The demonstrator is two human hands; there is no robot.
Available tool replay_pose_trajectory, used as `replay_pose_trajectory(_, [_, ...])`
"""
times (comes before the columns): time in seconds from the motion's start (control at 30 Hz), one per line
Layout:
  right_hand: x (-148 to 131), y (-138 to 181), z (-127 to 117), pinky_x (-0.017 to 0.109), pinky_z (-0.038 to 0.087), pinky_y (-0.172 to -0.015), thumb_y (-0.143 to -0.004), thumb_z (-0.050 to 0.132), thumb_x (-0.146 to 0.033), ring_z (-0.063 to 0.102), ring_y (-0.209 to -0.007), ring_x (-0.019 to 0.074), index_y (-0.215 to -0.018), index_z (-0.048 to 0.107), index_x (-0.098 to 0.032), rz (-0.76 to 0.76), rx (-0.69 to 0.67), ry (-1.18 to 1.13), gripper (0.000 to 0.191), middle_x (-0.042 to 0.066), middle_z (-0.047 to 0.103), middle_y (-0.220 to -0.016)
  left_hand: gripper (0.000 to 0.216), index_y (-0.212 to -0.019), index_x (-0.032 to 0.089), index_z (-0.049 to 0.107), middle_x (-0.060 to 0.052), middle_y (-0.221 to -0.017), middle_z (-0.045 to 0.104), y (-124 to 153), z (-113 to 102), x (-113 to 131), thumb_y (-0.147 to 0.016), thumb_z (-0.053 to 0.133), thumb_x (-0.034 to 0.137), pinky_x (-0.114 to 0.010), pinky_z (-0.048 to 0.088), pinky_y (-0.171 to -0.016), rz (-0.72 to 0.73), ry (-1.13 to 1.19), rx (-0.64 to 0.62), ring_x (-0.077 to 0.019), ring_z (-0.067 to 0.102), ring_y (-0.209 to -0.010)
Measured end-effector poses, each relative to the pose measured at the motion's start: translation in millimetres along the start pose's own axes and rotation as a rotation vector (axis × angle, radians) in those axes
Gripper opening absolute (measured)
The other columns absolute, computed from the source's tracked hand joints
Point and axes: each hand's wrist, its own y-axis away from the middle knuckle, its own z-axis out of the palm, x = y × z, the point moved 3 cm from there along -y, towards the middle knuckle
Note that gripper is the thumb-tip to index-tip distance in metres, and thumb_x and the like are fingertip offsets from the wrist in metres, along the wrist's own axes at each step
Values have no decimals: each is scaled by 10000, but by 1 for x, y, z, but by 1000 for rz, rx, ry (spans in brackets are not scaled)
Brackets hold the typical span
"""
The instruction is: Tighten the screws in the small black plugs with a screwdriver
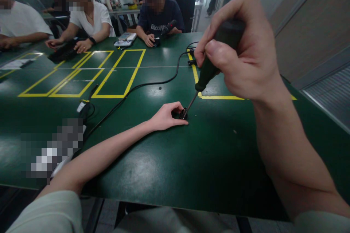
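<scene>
Centrally, a small dark part [183, 112] is seen standing on the green worktop [191, 164], near its middle and just short of a yellow tape line [218, 97]. It is pinched between the thumb and forefinger of the left hand [166, 117], whose grip is closed about it, with the edge of the hand laid on the worktop. The thin metal shaft of a screwdriver [208, 72] is set into the top of the part and tilted up towards the right. Its dark green handle is enclosed by the right hand [243, 54], the grip clenched tightly round it and raised well above the surface.

Further out, a black cable [153, 83] is trailed across the worktop from the far side to the left. Beyond it, yellow tape rectangles [109, 96] are marked out. At the far edge a person in a dark shirt [160, 16] and a person in a white shirt [95, 16] are seated, each with hands on the worktop.
</scene>
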Motion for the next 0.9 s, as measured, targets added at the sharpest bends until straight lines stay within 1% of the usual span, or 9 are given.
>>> replay_pose_trajectory(0.1, [1, -1, 2, 302, 428, -756, -1005, 542, -335, 582, -737, 92, -1009, 504, -171, -3, -7, 10, 168, -16, 553, -898, 372, -879, 174, 641, -20, -890, 715, 0, 0, 0, -718, 917, 363, -334, 516, -819, 3, -4, 2, -179, 636, -821])
replay_pose_trajectory(0.3, [2, -2, 4, 285, 435, -722, -1002, 576, -460, 558, -744, 91, -994, 487, -183, -1, -15, 9, 291, -25, 560, -855, 373, -886, 173, 643, -20, -899, 716, 0, 0, 0, -718, 917, 362, -329, 511, -810, 5, -7, 1, -182, 638, -831])
replay_pose_trajectory(0.43, [-4, 0, -1, 261, 473, -734, -980, 609, -503, 551, -815, 89, -968, 549, -182, 56, -12, 139, 327, -3, 573, -942, 382, -883, 174, 642, -19, -890, 714, 0, -1, 0, -714, 919, 376, -332, 513, -803, 8, -11, 4, -185, 636, -823])
replay_pose_trajectory(0.5, [-7, 0, -4, 235, 485, -701, -951, 661, -469, 551, -832, 89, -989, 586, -190, 100, -17, 195, 291, 2, 598, -987, 377, -883, 175, 640, -23, -898, 719, 0, -1, 0, -719, 914, 376, -337, 517, -810, 6, -11, 1, -187, 641, -828])
replay_pose_trajectory(0.57, [-10, 1, -5, 207, 483, -659, -907, 721, -376, 566, -841, 87, -1029, 603, -202, 109, -26, 207, 242, -2, 629, -1030, 369, -879, 174, 639, -25, -901, 722, 0, 0, 0, -722, 910, 369, -338, 517, -814, 7, -11, 0, -188, 644, -831])
replay_pose_trajectory(0.63, [-11, 1, -6, 190, 482, -635, -865, 761, -311, 588, -854, 85, -1057, 604, -214, 104, -20, 198, 266, -9, 641, -1047, 363, -877, 175, 637, -24, -901, 721, 1, 0, 0, -726, 907, 365, -336, 515, -814, 10, -15, -1, -186, 643, -830])
replay_pose_trajectory(0.7, [-12, 1, -6, 184, 485, -625, -840, 788, -300, 605, -868, 88, -1060, 601, -219, 102, -15, 185, 300, -12, 640, -1036, 363, -871, 178, 631, -18, -890, 714, 1, 0, 0, -725, 906, 365, -334, 512, -809, 7, -24, 1, -184, 636, -819])
replay_pose_trajectory(0.8, [-10, 2, -6, 191, 500, -643, -859, 758, -269, 612, -874, 89, -1054, 608, -211, 107, -38, 155, 253, -6, 641, -1015, 371, -860, 182, 621, -8, -869, 700, 1, 0, 0, -719, 908, 369, -332, 505, -799, -2, -54, 14, -180, 621, -801])
replay_pose_trajectory(0.9, [-9, 3, -6, 211, 515, -676, -889, 685, -222, 633, -857, 89, -1070, 622, -189, 86, -82, 38, 194, 2, 638, -982, 371, -847, 185, 610, 0, -853, 686, 2, -1, 1, -722, 907, 369, -325, 495, -789, 8, -78, 27, -174, 609, -789])
